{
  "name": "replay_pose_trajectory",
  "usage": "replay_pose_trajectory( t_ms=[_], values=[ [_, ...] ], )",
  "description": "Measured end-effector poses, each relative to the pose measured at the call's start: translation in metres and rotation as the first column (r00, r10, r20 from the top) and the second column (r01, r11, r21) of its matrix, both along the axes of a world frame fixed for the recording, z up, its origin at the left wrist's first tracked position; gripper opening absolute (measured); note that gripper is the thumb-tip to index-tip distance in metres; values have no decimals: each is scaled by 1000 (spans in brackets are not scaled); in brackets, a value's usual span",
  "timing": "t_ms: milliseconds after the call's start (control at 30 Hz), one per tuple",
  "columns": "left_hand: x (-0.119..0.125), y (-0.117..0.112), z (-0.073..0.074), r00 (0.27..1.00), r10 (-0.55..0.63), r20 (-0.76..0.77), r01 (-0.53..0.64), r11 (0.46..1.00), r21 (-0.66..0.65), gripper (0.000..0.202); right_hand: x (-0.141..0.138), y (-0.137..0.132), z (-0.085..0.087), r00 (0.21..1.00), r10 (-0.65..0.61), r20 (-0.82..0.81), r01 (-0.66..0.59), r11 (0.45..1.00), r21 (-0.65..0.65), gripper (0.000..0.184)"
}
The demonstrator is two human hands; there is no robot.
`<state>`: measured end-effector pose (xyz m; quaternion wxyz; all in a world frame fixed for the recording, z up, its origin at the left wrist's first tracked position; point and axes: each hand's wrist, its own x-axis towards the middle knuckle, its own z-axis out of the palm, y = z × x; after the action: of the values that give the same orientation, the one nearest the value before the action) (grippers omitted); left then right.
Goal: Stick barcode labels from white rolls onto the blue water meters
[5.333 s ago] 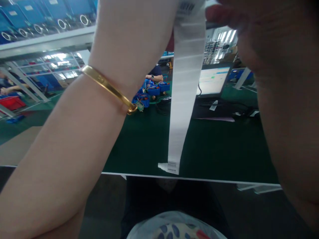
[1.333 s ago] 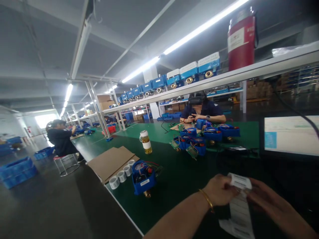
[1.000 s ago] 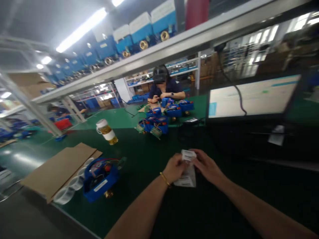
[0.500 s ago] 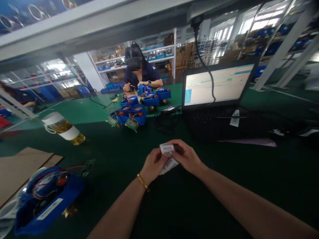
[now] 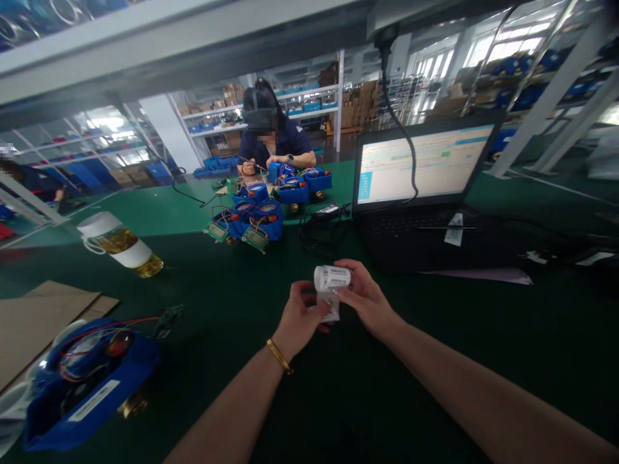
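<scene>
Both hands met above the green table [image 5: 425, 361], and between them they gripped a small white roll of labels [image 5: 331, 278]: the left hand [image 5: 302, 319] pinched its loose end from below, while the right hand [image 5: 367, 299] closed its fingers around the roll. A laptop [image 5: 425, 187] stood open just behind them. A blue meter [image 5: 87, 386] lay well to the left, and a lidded jar of yellow liquid [image 5: 120, 243] lay farther back.

Both hands, left [image 5: 300, 317] and right [image 5: 366, 299], grip a label roll [image 5: 331, 278] above the green table [image 5: 396, 386].
</scene>
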<state>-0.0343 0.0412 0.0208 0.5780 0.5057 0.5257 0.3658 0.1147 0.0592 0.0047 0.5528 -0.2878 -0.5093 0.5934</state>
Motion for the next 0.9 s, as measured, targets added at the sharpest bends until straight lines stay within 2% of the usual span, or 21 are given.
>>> replay_pose_trajectory(
  t_ms=[67, 100, 200, 267, 367, 433, 500, 600, 667, 733, 800, 900],
  values=[
    [1, -2, 0, 993, -107, -47, 105, 994, -27, 34, 0, -2, 2, 1000, 19, 0, -19, 999, -35, 40],
    [2, -3, 1, 987, -124, -103, 124, 992, -8, 34, 0, -2, 3, 1000, 13, 23, -12, 999, -40, 38],
    [2, -5, 4, 952, -39, -303, 74, 992, 103, 41, 1, -1, 2, 991, -90, 103, 87, 996, 38, 32],
    [1, -5, 6, 916, 43, -399, 39, 980, 196, 39, 3, 2, -1, 973, -182, 142, 169, 981, 94, 31],
    [-1, -6, 10, 877, 126, -464, 55, 933, 357, 25, 5, 7, -6, 931, -293, 217, 274, 955, 110, 30],
    [-3, -7, 12, 879, 138, -457, 97, 886, 454, 21, 6, 8, -7, 911, -316, 266, 297, 948, 112, 28],
    [-5, -8, 14, 903, 127, -411, 128, 834, 537, 22, 5, 7, -6, 929, -249, 275, 232, 968, 94, 26],
    [-9, -9, 17, 938, 139, -317, 109, 751, 652, 25, 1, 2, -2, 979, -2, 206, 2, 1000, 0, 24],
    [-11, -8, 18, 942, 190, -277, 61, 715, 696, 26, -2, -3, 1, 973, 164, 164, -149, 984, -101, 22],
    [-13, -7, 18, 935, 244, -258, 11, 705, 709, 26, -4, -7, 2, 952, 284, 113, -256, 942, -215, 21],
    [-14, -6, 16, 929, 280, -242, -29, 707, 707, 24, -6, -10, 2, 941, 338, 35, -313, 903, -294, 21],
    [-14, -4, 14, 918, 320, -234, -65, 703, 708, 25, -7, -13, 3, 938, 345, 13, -330, 907, -263, 29]
  ],
)
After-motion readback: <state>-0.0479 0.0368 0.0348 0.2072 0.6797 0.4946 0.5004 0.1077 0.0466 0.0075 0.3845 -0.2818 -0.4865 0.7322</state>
